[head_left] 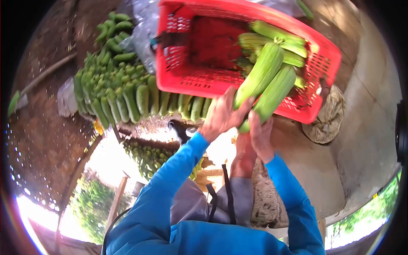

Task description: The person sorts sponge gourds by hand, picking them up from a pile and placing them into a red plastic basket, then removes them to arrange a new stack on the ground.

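Observation:
My left hand [222, 114] is closed around the lower end of a long, pale-green luffa gourd [260, 73]. A second luffa gourd [275, 91] lies alongside it on the right, its near end gripped by my right hand [261, 135]. Both gourds slant up and away over the near rim of a red plastic basket [204, 88]. Inside the basket, more luffa gourds [278, 34] are stacked toward the right side. The undersides of the held gourds and some fingertips are hidden.
Left of the basket, a large pile of green cucumber-like vegetables [131, 100] is stacked in rows, with clear plastic [146, 36] behind it. A round, woven-looking brown item [326, 117] lies by the basket's right end. Another green heap [146, 157] sits lower down.

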{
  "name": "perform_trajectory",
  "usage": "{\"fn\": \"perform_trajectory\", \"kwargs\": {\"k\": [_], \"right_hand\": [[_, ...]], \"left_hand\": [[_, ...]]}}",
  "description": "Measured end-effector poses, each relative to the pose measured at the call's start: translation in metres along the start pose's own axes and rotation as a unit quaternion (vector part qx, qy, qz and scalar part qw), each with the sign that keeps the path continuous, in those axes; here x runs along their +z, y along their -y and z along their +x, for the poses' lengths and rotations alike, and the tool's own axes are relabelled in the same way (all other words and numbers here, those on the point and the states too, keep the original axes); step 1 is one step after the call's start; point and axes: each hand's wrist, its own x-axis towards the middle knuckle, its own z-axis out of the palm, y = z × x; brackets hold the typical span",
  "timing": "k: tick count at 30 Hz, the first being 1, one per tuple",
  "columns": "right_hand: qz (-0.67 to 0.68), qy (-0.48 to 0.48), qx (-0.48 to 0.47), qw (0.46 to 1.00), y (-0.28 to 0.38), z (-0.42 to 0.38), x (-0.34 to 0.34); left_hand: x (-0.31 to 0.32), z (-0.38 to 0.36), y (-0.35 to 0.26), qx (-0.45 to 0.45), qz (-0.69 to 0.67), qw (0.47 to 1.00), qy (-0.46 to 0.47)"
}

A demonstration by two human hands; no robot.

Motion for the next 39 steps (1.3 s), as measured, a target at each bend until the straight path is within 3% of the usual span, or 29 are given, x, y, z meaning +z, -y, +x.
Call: {"fn": "perform_trajectory", "kwargs": {"k": [2,4,5,6,8,9,10,14,16,18,20,22,25,26,28,29,31,35,37,39], "right_hand": [[0.171,0.089,-0.011,0.981,0.046,-0.026,0.022],[0.278,0.283,0.166,0.903,0.067,-0.059,0.049],[0.337,0.301,0.212,0.867,0.080,-0.070,0.071],[0.273,0.335,0.210,0.877,0.066,-0.088,0.098],[0.186,0.427,0.322,0.824,0.062,-0.100,0.144],[0.238,0.401,0.301,0.832,0.055,-0.115,0.171],[0.163,0.426,0.316,0.832,0.059,-0.116,0.192],[0.138,0.449,0.271,0.840,0.085,-0.124,0.253],[0.246,0.440,0.239,0.830,0.084,-0.136,0.279],[0.193,0.457,0.300,0.815,0.116,-0.125,0.297],[0.301,0.429,0.296,0.799,0.121,-0.126,0.329],[0.240,0.428,0.246,0.836,0.134,-0.114,0.352],[0.136,0.390,0.172,0.894,0.150,-0.088,0.388],[0.127,0.409,0.210,0.879,0.154,-0.075,0.395],[0.087,0.329,0.080,0.937,0.116,-0.064,0.428],[0.087,0.328,0.083,0.937,0.104,-0.060,0.436],[-0.036,0.313,0.056,0.948,0.090,-0.045,0.442],[-0.094,0.300,0.027,0.949,0.089,-0.037,0.436],[-0.083,0.373,0.110,0.918,0.104,-0.029,0.422],[-0.086,0.361,0.076,0.926,0.082,-0.033,0.430]], "left_hand": [[-0.005,-0.070,0.042,-0.085,-0.103,0.988,-0.079],[-0.024,-0.133,0.067,-0.122,-0.165,0.972,-0.113],[-0.025,-0.169,0.101,-0.131,-0.094,0.983,-0.085],[-0.025,-0.199,0.136,-0.138,-0.023,0.989,-0.055],[-0.034,-0.231,0.171,-0.248,-0.086,0.961,-0.083],[-0.037,-0.240,0.187,-0.262,-0.071,0.959,-0.087],[-0.036,-0.249,0.205,-0.236,-0.072,0.958,-0.146],[-0.056,-0.287,0.269,-0.272,-0.073,0.947,-0.157],[-0.075,-0.298,0.285,-0.261,-0.082,0.944,-0.185],[-0.107,-0.300,0.287,-0.259,-0.091,0.942,-0.194],[-0.137,-0.299,0.299,-0.263,-0.083,0.941,-0.195],[-0.163,-0.291,0.313,-0.190,-0.064,0.945,-0.257],[-0.207,-0.269,0.335,-0.194,0.011,0.948,-0.252],[-0.216,-0.257,0.347,-0.175,0.054,0.946,-0.268],[-0.234,-0.240,0.363,-0.201,0.115,0.949,-0.216],[-0.232,-0.239,0.375,-0.201,0.113,0.949,-0.212],[-0.226,-0.233,0.390,-0.149,0.211,0.931,-0.259],[-0.222,-0.238,0.380,-0.154,0.135,0.940,-0.272],[-0.223,-0.245,0.368,-0.213,0.007,0.931,-0.298],[-0.217,-0.250,0.371,-0.212,0.021,0.930,-0.299]]}}
